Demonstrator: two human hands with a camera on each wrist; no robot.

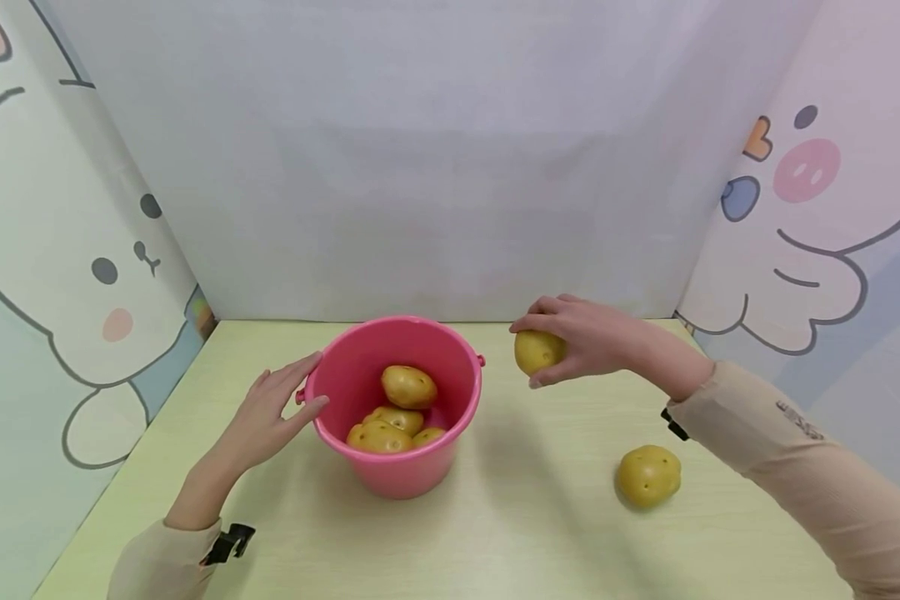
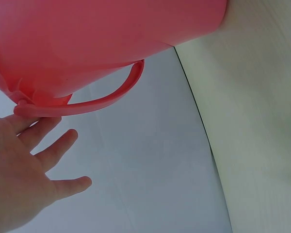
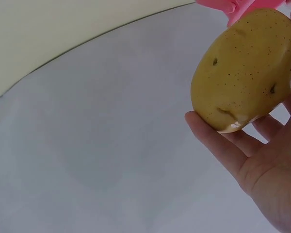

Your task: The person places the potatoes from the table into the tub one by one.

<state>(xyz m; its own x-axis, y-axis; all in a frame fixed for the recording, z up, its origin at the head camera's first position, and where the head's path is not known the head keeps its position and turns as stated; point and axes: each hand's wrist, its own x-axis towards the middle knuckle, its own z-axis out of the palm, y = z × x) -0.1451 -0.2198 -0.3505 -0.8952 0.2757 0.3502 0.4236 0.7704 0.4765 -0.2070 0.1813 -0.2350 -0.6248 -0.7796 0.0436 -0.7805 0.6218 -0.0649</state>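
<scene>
**One raised potato [image 1: 537,354] is held beside the pink bucket [image 1: 401,477]**

Nearest, at the right, a loose potato [image 1: 648,477] is seen on the pale table [image 1: 540,542], touched by neither hand. A little farther in, the left hand [image 1: 264,422] is set against the bucket's left rim, with its fingers spread and extended; no firm grip is shown. The bucket is stood upright, its handle [image 2: 102,104] lowered along its side. At least four potatoes [image 1: 409,387] are contained in it, one lying behind the rest; whether others are hidden beneath cannot be told.

Farther still, the raised potato is grasped between the fingers and thumb of the right hand [image 1: 588,335], above the table and apart from the bucket. The step in hand is judged to be its transfer into the bucket. For the next move, a shift leftward over the bucket's mouth seems called for, with the rim cleared, the bucket steadied and the potato released low. Farthest, a pale backdrop [image 1: 450,167] is hung behind the table.
</scene>
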